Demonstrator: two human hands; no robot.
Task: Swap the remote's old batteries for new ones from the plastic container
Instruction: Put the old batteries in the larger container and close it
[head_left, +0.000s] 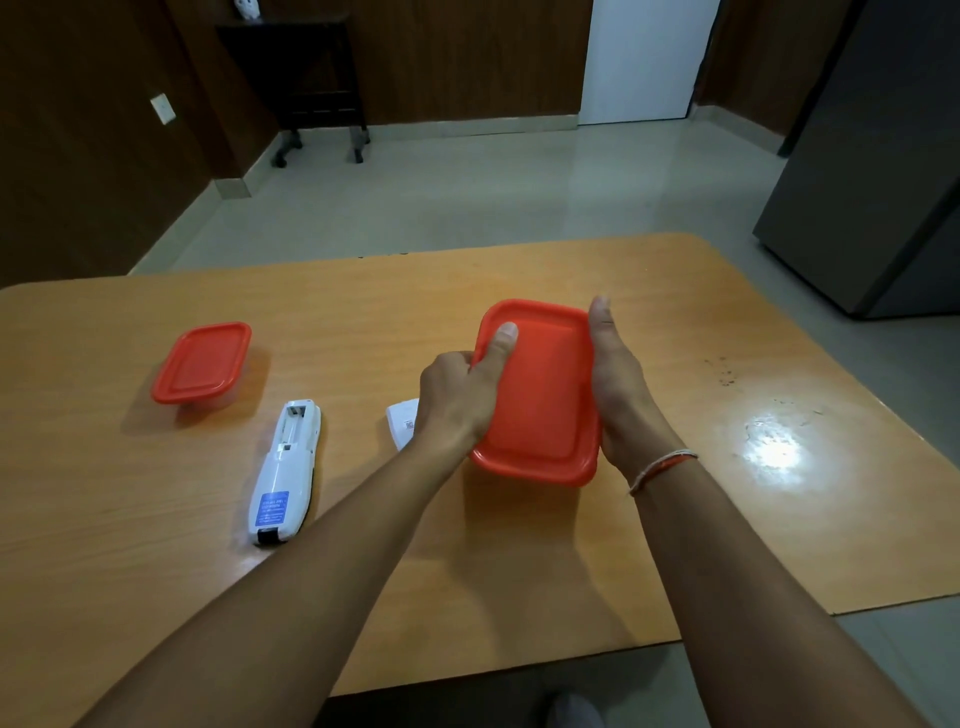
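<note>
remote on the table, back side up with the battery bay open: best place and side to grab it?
Grip the remote across its narrow width at the lower half, around the blue label, coming from above with fingers on the two long edges. It lies flat and back-up, pointing away from the person, so both long sides are free. The far half holds the open battery bay, best left uncovered. The left hand is nearer, though it now holds the container.

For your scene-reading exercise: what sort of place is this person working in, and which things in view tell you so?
Probably a room in a home, perhaps a dining area or kitchen. Clues: a wooden table, what looks like a dark refrigerator at the right, wood-panelled walls, and a small dark stand by the wall.
</note>
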